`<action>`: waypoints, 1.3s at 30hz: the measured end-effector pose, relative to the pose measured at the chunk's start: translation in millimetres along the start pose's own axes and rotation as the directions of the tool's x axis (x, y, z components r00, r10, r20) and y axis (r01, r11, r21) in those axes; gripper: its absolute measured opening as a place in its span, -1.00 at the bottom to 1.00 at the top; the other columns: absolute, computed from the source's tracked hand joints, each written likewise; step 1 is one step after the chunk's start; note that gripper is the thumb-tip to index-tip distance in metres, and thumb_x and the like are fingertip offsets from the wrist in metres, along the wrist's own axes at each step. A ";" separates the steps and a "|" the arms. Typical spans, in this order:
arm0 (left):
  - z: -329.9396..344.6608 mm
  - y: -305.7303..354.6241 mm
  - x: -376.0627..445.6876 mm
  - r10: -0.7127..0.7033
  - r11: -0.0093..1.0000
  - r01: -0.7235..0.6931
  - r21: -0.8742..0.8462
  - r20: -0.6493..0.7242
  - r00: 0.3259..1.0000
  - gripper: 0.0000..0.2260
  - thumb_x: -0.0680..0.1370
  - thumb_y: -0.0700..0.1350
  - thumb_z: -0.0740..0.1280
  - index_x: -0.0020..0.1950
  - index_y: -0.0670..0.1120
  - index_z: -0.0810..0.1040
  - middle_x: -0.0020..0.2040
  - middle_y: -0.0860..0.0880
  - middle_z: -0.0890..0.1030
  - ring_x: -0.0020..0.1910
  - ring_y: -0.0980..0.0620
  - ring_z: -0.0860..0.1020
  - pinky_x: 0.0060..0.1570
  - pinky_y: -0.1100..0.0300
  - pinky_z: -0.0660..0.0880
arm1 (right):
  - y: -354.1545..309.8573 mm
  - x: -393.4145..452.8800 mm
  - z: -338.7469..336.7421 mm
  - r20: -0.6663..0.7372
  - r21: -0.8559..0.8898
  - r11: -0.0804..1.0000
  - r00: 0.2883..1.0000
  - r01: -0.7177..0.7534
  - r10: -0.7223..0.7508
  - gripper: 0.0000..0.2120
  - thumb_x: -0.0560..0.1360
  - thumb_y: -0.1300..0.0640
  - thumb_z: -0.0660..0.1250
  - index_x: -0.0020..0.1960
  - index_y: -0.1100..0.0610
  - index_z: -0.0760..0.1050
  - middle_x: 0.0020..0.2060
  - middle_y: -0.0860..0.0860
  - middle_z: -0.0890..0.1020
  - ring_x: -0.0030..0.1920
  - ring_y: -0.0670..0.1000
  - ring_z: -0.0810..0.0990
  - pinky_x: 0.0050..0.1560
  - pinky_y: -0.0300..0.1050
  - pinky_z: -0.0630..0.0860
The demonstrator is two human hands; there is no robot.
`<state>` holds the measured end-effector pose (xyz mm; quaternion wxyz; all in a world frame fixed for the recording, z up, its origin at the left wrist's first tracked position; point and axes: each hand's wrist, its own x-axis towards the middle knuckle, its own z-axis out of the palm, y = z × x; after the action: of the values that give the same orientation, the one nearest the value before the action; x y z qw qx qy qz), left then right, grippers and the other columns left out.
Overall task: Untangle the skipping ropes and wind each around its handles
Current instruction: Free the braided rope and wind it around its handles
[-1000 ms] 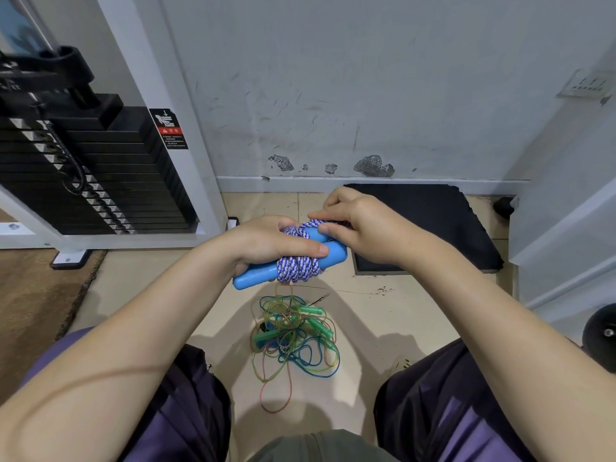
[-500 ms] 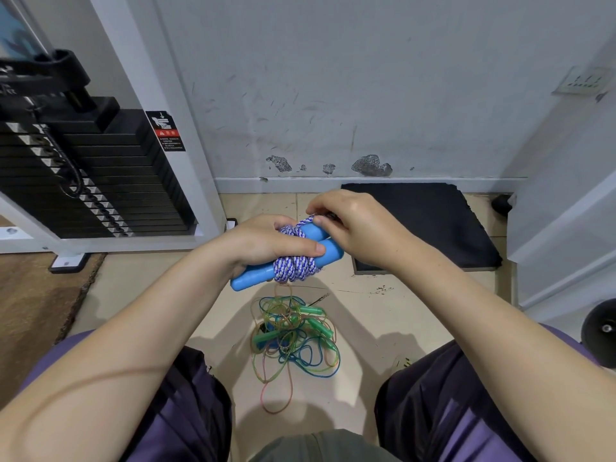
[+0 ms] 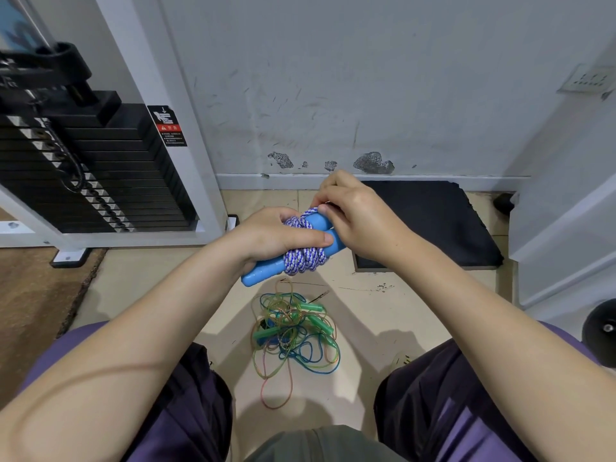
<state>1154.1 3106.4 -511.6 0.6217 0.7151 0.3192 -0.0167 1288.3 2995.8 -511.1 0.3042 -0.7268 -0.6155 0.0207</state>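
We finish winding the braided rope on its blue handles

Our left hand (image 3: 276,236) grips the blue handles (image 3: 260,276) and the purple-white braided rope (image 3: 305,258) wound round them; our right hand (image 3: 358,216), at 3 o'clock of it, pinches the rope's end at the top. The rope looks soft and light, likely to loosen unless tucked; the tangled thin ropes (image 3: 293,331) lie on the floor at 6 o'clock, springy, best taken by their green handles.

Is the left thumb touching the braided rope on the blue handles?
Touching. The head view shows the left hand gripping the blue handles, its thumb pressed across the braided rope.
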 end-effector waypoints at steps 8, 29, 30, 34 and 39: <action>0.2 -0.5 -0.9 0.031 0.998 -0.030 0.057 -0.017 0.999 -0.35 0.06 0.13 0.59 0.07 -0.13 0.64 -0.05 -0.15 0.72 -0.04 -0.16 0.69 0.02 -0.09 0.63 | 0.7 1.4 -2.2 0.020 0.103 0.993 0.998 -0.064 0.063 -0.87 0.54 0.34 0.25 -0.05 0.29 0.58 -0.05 0.09 0.51 -0.10 0.01 0.49 -0.06 -0.34 0.37; -5.3 1.8 -3.7 0.199 0.913 -0.167 0.372 -0.050 0.979 -0.38 0.03 0.27 0.49 -0.01 0.00 0.66 -0.06 -0.09 0.69 -0.02 -0.09 0.65 0.06 -0.03 0.59 | -1.0 -2.0 -14.4 0.192 0.192 0.975 0.979 -0.110 0.073 -0.71 0.55 0.29 0.32 0.24 0.11 0.59 -0.03 0.02 0.55 -0.03 -0.06 0.51 0.03 -0.31 0.41; -5.6 1.2 -3.4 0.203 0.909 -0.171 0.381 -0.045 0.978 -0.38 0.03 0.27 0.49 0.00 0.01 0.66 -0.05 -0.08 0.69 -0.01 -0.09 0.65 0.07 -0.04 0.58 | -0.7 -2.0 -14.9 0.213 0.181 0.978 0.975 -0.104 0.064 -0.74 0.56 0.28 0.32 0.21 0.12 0.60 -0.02 0.02 0.54 -0.02 -0.05 0.51 0.05 -0.32 0.40; -4.3 2.9 -3.7 0.188 0.913 -0.153 0.378 -0.058 0.980 -0.47 0.09 0.21 0.54 -0.02 0.02 0.65 -0.06 -0.08 0.69 -0.11 -0.03 0.63 0.02 0.03 0.56 | 1.6 -1.3 -18.6 0.204 0.185 0.975 0.975 -0.125 0.086 -0.85 0.55 0.23 0.34 0.08 0.10 0.63 -0.06 0.03 0.52 -0.06 0.00 0.51 0.01 -0.23 0.42; -2.9 4.2 -2.4 0.170 0.931 -0.136 0.340 -0.074 0.983 -0.64 0.29 0.05 0.63 0.01 0.01 0.65 -0.04 -0.08 0.69 -0.14 0.04 0.60 0.01 0.10 0.55 | 0.5 -1.3 -16.4 0.128 0.200 0.973 0.988 -0.112 0.087 -0.87 0.52 0.30 0.35 -0.02 0.15 0.65 -0.08 0.03 0.49 -0.12 0.00 0.50 -0.08 -0.32 0.39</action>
<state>1153.1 3107.9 -506.3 0.4740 0.8325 0.2863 0.0146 1295.1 2987.8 -498.4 0.3395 -0.7187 -0.5897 0.1429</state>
